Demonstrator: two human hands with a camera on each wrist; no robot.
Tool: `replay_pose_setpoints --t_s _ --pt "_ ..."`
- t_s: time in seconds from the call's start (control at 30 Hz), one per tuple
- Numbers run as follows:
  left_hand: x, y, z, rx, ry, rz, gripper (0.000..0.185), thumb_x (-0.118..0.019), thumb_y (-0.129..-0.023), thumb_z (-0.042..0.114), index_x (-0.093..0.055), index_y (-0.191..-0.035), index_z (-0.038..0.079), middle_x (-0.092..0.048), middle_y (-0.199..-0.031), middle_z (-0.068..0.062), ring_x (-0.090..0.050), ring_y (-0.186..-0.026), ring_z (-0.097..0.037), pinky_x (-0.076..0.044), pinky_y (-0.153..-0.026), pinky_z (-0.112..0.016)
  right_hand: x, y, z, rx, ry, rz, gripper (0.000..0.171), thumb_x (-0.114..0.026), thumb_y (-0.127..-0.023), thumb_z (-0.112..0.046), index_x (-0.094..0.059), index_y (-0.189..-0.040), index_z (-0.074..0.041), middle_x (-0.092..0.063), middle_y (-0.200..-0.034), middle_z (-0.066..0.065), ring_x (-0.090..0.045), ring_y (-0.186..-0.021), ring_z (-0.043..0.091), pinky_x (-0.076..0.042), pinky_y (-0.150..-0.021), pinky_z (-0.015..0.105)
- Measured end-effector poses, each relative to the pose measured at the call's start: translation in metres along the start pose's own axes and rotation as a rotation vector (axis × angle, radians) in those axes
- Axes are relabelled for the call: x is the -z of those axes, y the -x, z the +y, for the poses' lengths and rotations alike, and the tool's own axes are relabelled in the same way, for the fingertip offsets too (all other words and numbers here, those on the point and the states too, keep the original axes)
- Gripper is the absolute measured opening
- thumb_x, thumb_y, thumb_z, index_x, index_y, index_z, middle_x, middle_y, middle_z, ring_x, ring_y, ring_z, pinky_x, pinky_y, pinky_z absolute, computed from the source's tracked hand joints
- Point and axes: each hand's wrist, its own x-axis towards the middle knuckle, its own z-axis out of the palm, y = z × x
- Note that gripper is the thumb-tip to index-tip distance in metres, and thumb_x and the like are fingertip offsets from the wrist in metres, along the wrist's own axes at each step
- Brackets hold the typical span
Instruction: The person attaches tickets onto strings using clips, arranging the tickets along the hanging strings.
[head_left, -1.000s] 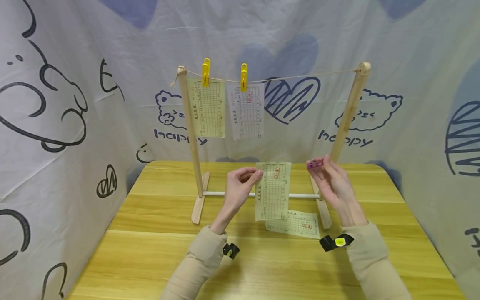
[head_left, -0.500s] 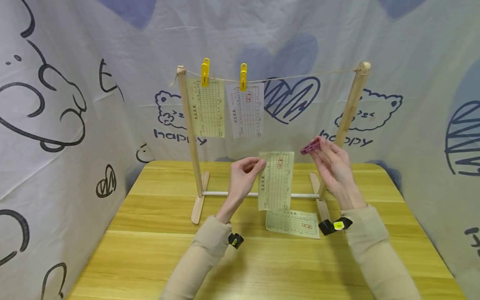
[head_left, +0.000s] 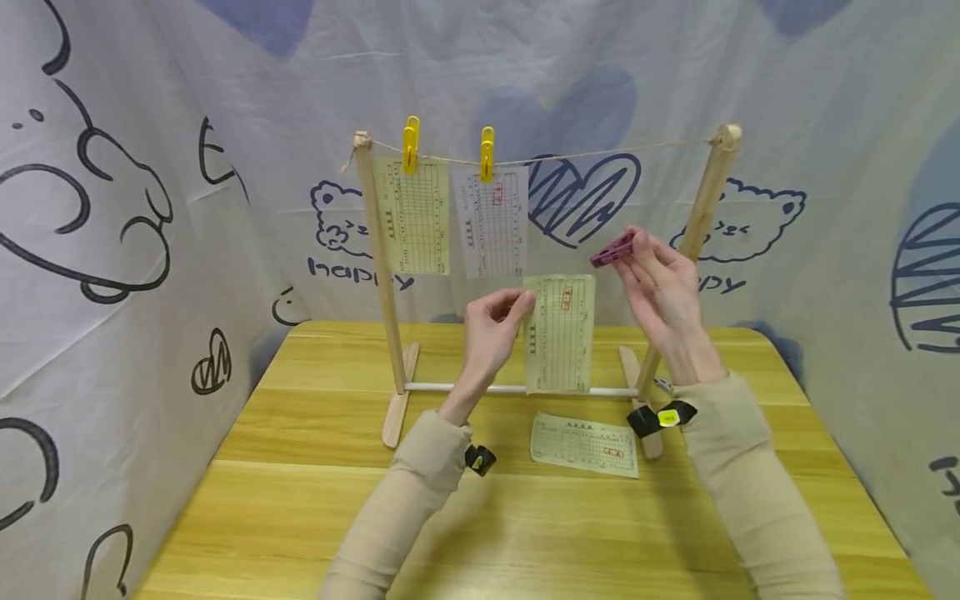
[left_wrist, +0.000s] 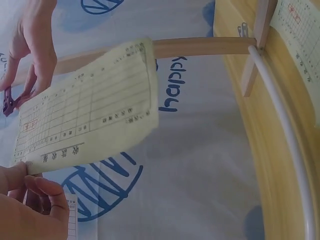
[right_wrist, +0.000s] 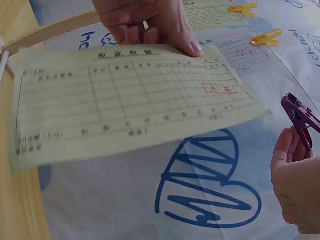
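My left hand (head_left: pixel 491 333) pinches a pale yellow receipt slip (head_left: pixel 558 337) by its upper left edge, so the sheet hangs in front of the wooden rack. In my right hand (head_left: pixel 663 287) is a purple clothespin (head_left: pixel 613 249), gripped at one end and pointing left, to the right of the slip and above it. The right wrist view shows the clothespin (right_wrist: pixel 299 117) tilted beside the slip's corner. Above both hands a thin string (head_left: pixel 600 155) runs between the posts. Two yellow clothespins (head_left: pixel 487 154) hold a yellow slip (head_left: pixel 414 218) and a white slip (head_left: pixel 493 223) on its left half.
Another yellow slip (head_left: pixel 583 445) lies on the wooden table (head_left: pixel 570 533) below the hanging one. The rack has a right post (head_left: pixel 708 200), a left post (head_left: pixel 382 275) and a white crossbar (head_left: pixel 457 387). A printed cloth (head_left: pixel 585 50) stands behind.
Both hands have risen toward the string, the left bringing the slip up and slightly right. My right hand has lifted the purple clothespin higher and a little left. The hung slips stay put.
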Motion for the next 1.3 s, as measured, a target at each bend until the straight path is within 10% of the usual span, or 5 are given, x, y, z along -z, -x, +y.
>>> replay_pose_setpoints --t_s 0.93,1.3 --pt "-0.002 -0.027 0.026 0.032 0.135 0.029 0.024 -0.07 -0.096 0.018 -0.074 -0.104 -0.004 -0.072 -0.078 -0.007 -0.045 -0.039 -0.004 -0.037 -0.037 -0.016 -0.042 -0.026 -0.009 0.108 0.051 0.005 0.02 -0.074 -0.087 -0.003 -0.072 -0.104 0.007 -0.068 -0.099 0.013 -0.067 -0.087 0.021 -0.06 -0.091 0.028" --pt "-0.003 -0.035 0.039 0.033 0.142 -0.009 0.027 -0.064 -0.1 0.019 -0.071 -0.111 -0.004 -0.071 -0.097 -0.018 -0.045 -0.04 -0.003 -0.037 -0.038 -0.016 -0.053 -0.033 -0.013 0.199 0.183 -0.096 0.026 -0.074 -0.087 -0.012 -0.07 -0.107 0.005 -0.067 -0.098 0.013 -0.067 -0.088 0.023 -0.061 -0.088 0.029"
